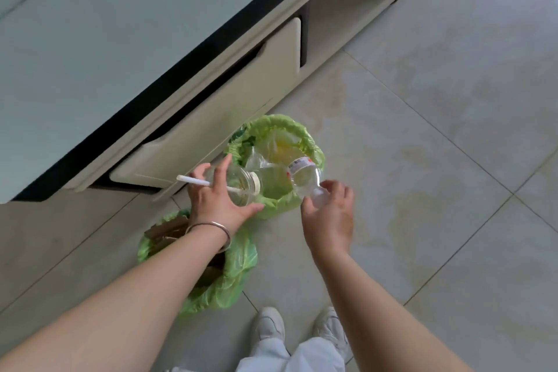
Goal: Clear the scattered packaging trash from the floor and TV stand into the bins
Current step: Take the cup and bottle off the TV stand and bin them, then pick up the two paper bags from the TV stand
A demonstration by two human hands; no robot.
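My left hand [222, 204] grips a clear plastic cup [241, 187] lying sideways, its white straw [193, 180] poking out to the left. My right hand [329, 211] holds a clear plastic bottle [305, 181] by its lower end, tilted over the far bin. That far bin [314, 142] has a green bag and holds clear plastic packaging. The near bin [241, 260], also lined with a green bag, holds brown cardboard [163, 232] and sits under my left forearm.
The white TV stand [211, 106] with a dark edge and a drawer runs along the left, its grey top [120, 24] above. Pale floor tiles [437, 160] spread to the right. My white shoes [271, 326] stand below the bins.
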